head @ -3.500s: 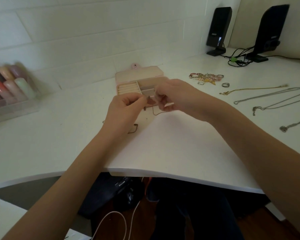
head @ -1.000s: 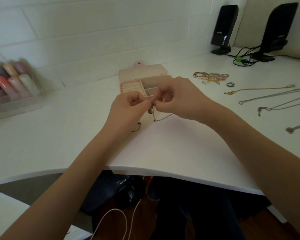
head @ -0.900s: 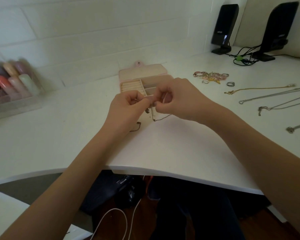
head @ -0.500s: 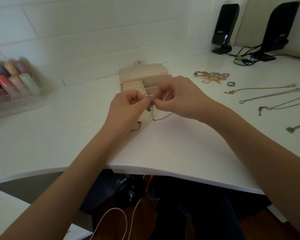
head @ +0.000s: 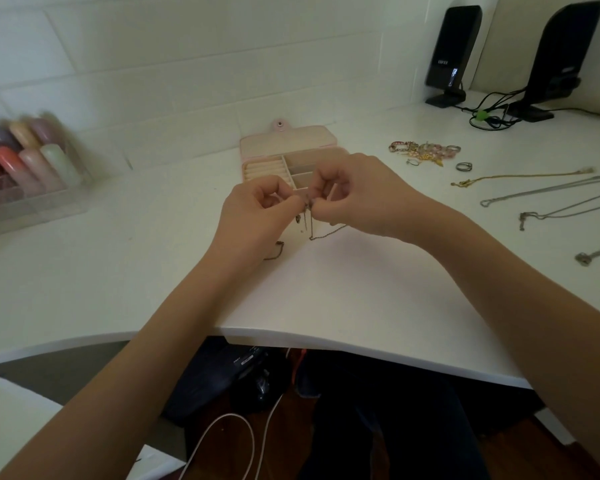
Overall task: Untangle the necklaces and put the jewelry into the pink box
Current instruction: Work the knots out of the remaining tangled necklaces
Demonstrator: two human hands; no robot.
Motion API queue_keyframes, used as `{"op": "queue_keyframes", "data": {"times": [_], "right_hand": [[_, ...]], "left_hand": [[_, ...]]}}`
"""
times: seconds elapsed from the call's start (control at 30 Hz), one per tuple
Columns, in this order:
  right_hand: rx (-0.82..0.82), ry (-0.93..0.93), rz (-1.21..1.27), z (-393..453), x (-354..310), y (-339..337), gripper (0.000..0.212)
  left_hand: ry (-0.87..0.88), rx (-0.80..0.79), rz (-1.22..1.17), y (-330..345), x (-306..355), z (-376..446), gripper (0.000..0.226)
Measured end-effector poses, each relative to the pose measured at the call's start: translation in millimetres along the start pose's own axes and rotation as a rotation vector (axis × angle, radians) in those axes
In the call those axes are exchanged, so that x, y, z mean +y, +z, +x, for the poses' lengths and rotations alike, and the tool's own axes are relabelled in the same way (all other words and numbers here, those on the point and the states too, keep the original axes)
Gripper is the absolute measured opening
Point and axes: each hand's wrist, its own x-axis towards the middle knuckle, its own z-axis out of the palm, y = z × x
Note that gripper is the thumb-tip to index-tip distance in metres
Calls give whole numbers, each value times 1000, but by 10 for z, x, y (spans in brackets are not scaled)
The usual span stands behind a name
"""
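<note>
The pink box (head: 288,142) lies open on the white desk, its lid flat toward the wall and its compartments partly hidden by my fingers. Just in front of it my left hand (head: 257,216) and my right hand (head: 357,195) meet and both pinch a thin dark necklace (head: 321,233). Its chain hangs down between them, trails onto the desk, and one end shows beside my left wrist. To the right lie a gold necklace (head: 520,176), several silver necklaces (head: 548,194), a pile of colourful bracelets (head: 425,150) and a ring (head: 463,166).
A clear organiser with pastel tubes (head: 25,161) stands at the far left by the tiled wall. Two black speakers (head: 451,53) with tangled cables (head: 489,116) stand at the back right. The desk edge (head: 326,341) curves close to me, with cables and dark gear below.
Both hands have stayed together in front of the box, fingers shifting slightly on the dark chain. The hanging chain has swung a little. Nothing else moved.
</note>
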Motion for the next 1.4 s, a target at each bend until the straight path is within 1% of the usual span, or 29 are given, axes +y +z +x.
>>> {"op": "queue_keyframes", "data": {"times": [0.17, 0.27, 0.3, 0.4, 0.47, 0.57, 0.63, 0.77, 0.83, 1.0, 1.13, 1.23, 1.3, 1.4], "right_hand": [[13, 25, -17, 16, 37, -13, 7], [40, 51, 17, 43, 66, -13, 3], [35, 59, 34, 51, 68, -19, 4], [-55, 109, 99, 55, 58, -28, 17], [-86, 134, 163, 47, 53, -24, 19], [-50, 146, 246, 42, 62, -21, 16], [-35, 161, 239, 43, 63, -20, 11], [-20, 190, 235, 38, 38, -17, 4], [2, 208, 230, 41, 43, -13, 5], [113, 201, 133, 47, 64, 46, 10], [213, 56, -130, 19, 30, 116, 11], [249, -36, -331, 19, 46, 141, 14], [254, -58, -348, 22, 61, 145, 12], [281, -77, -321, 28, 64, 160, 12]], "left_hand": [[-13, 1, -59, -43, 14, 3, 13], [-30, -25, -71, -43, 24, 5, 14], [-41, -32, -75, -42, 25, 7, 13], [-67, -53, -110, -48, 21, 11, 16], [-69, -60, -107, -50, 27, 5, 17], [-76, -51, -112, -54, 31, 8, 13], [-79, -57, -114, -59, 27, 12, 13], [-94, -76, -139, -48, 45, -2, 23], [-107, -88, -166, -38, 59, -8, 24], [-122, -121, -170, -32, 56, 1, 27], [-162, -119, -211, -36, 52, 15, 23], [-174, -117, -226, -41, 55, 12, 22], [-166, -101, -201, -41, 48, 15, 21], [-133, -38, -150, -39, 24, 30, 17]]}}
